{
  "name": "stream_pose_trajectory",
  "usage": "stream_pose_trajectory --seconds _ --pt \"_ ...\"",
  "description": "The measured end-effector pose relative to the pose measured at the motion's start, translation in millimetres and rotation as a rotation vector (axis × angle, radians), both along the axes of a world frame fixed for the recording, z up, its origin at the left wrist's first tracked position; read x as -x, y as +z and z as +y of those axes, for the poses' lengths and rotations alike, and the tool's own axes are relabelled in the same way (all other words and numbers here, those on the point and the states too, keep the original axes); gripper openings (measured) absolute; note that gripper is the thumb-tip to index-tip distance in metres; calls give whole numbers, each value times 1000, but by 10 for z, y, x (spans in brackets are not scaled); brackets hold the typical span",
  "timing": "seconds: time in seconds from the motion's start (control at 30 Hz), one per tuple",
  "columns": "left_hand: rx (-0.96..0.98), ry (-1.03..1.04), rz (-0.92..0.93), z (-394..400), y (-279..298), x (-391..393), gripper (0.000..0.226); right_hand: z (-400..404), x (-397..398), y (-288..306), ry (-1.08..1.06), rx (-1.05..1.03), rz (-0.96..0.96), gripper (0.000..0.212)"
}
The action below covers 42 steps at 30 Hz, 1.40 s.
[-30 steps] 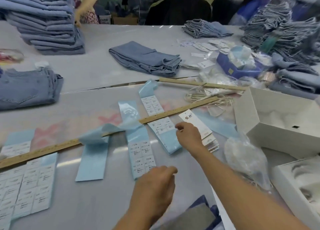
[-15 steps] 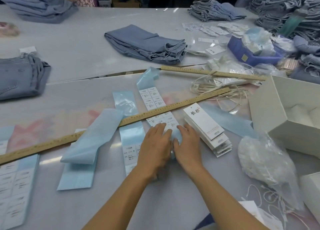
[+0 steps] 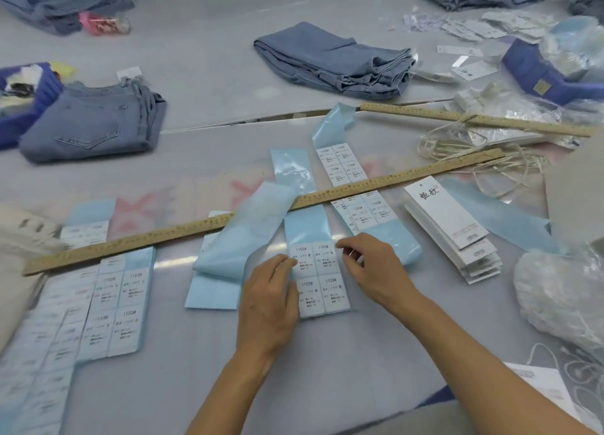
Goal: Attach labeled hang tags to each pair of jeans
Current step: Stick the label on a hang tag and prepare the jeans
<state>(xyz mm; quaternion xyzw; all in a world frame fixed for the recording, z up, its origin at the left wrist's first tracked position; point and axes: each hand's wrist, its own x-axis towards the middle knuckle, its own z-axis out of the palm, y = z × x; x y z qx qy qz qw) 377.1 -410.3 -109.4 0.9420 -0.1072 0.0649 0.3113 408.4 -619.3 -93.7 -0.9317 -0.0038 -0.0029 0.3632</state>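
Note:
A pale blue backing strip with white "1103#" size stickers (image 3: pixel 322 281) lies flat on the table in front of me. My left hand (image 3: pixel 271 297) rests on its left edge, fingertips pressing it down. At the strip's right edge my right hand (image 3: pixel 369 264) pinches with thumb and forefinger beside the top right sticker. A fanned stack of white hang tags (image 3: pixel 454 228) lies to the right, touched by neither hand. One folded pair of jeans (image 3: pixel 94 124) sits at the left, and another folded pair of jeans (image 3: pixel 333 58) lies further back.
A long wooden ruler (image 3: pixel 228 218) crosses several sticker strips; a second ruler (image 3: pixel 474 119) lies at the back right over loose cord (image 3: pixel 474 150). More sticker sheets (image 3: pixel 108 303) lie left. A plastic bag (image 3: pixel 562 294) and a blue basket (image 3: pixel 539 71) crowd the right.
Both hands left the right-hand strip and came to the middle "1103#" strip, closer to me. The view has tilted down and nearer to the table.

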Motion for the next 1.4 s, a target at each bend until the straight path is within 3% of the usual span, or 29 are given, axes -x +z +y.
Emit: stream_pose_trajectory --seconds 0.2,0.37,0.53,0.67,0.83,0.97,1.2,1.4 --pt "55 13 -52 39 189 4 34 81 -18 10 88 67 -38 23" --pt "-41 42 -58 714 360 213 34 309 19 14 247 131 -109 25" --pt "-107 291 90 1657 248 574 37 603 125 -54 384 221 -215 33" --pt "-141 409 131 1868 103 811 35 680 182 -130 362 289 -273 34" --pt "-120 263 51 1662 96 774 40 486 120 -199 106 226 -248 35" --pt "-94 83 -64 1582 -77 686 31 394 109 -75 -161 132 -224 39" --pt "-112 -62 -225 1212 -359 310 66 251 179 -151 68 384 -215 31" --pt "-164 -124 -330 987 -293 328 47 85 150 -94 -191 412 -424 35"
